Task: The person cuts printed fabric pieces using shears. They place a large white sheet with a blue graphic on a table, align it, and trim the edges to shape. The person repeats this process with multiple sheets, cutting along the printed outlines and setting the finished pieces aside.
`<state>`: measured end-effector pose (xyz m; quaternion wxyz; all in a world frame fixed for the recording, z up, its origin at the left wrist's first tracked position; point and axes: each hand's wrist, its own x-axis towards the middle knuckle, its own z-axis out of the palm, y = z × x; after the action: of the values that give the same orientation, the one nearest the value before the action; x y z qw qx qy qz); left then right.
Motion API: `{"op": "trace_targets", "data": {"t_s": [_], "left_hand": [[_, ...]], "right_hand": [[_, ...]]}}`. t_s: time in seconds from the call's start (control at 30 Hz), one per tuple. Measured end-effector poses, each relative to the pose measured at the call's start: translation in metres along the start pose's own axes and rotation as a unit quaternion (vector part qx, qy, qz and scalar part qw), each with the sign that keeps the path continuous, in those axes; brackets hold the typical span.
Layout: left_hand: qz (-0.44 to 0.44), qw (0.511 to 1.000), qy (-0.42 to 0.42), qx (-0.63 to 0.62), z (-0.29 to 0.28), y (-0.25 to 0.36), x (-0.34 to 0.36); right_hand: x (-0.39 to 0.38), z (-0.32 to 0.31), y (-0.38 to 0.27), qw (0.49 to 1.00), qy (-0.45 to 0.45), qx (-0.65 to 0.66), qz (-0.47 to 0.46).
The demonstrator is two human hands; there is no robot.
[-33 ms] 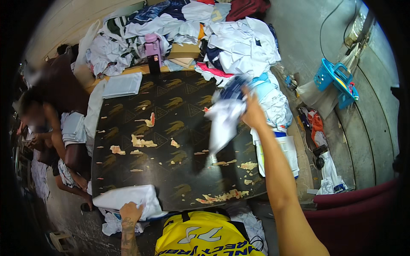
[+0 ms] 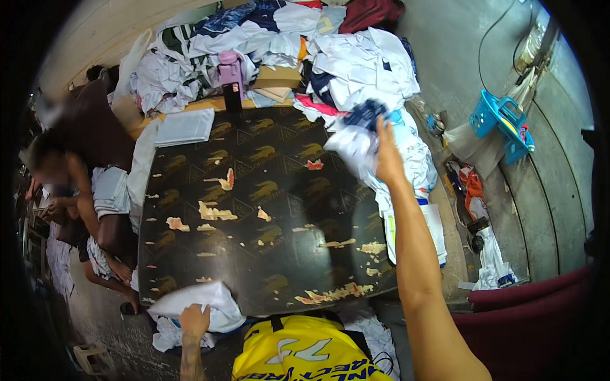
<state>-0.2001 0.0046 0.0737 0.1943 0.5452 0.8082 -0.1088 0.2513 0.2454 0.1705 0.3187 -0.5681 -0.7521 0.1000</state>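
Blurring softens the white-and-navy cloth garment at the table's far right, so its folds and edges are hard to make out; I cannot tell whether it touches the heap of white and pale-blue garments just behind it. Its navy end points away from the person and slightly right, its white part toward the person and left; the long axis seems to run between these, though the blur leaves it uncertain. The right hand lies against its right side, one finger extended away from the body, the other fingers hard to separate; I cannot tell whether it pinches the cloth.

At the near left edge, a bunched white cloth lies with its long axis roughly along that edge, a narrow corner pointing left. The left hand rests on its near side, fingers curled and fingertips unclear, so its grip cannot be judged.

Between them spreads the glossy black tabletop with yellow printed motifs and worn patches. Beyond stand a lilac bottle, partly covered by a dark upright rectangular object, and a brown cardboard box. The person's yellow shirt is cut off below; at left, a seated co-worker is partly lost in shadow.
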Motion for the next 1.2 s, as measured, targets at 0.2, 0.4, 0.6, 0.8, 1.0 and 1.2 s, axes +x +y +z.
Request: {"op": "trace_targets", "data": {"t_s": [0.2,0.4,0.6,0.8,1.0,1.2], "left_hand": [[0.08,0.882,0.092,-0.456,-0.021,-0.078,0.027],[0.347,0.842,0.176,-0.374,-0.139,-0.014,0.103],[0.237,0.879,0.277,-0.308,-0.054,0.016,0.209],[0.039,0.969,0.236,-0.056,0.076,-0.078,0.116],[0.028,0.95,0.299,-0.085,0.072,-0.089,0.157],[0.04,0.966,0.256,-0.018,-0.002,-0.064,0.318]], "right_hand": [[-0.041,0.077,-0.203,0.955,-0.252,0.126,-0.098],[-0.143,0.154,-0.185,0.887,-0.317,0.329,0.063],[-0.183,0.091,-0.033,0.902,-0.061,0.173,0.39],[-0.279,0.034,0.031,0.904,0.07,-0.147,0.396],[-0.203,0.114,0.035,0.978,-0.121,-0.139,0.101],[-0.042,0.166,0.085,0.935,-0.221,-0.213,0.175]]}}
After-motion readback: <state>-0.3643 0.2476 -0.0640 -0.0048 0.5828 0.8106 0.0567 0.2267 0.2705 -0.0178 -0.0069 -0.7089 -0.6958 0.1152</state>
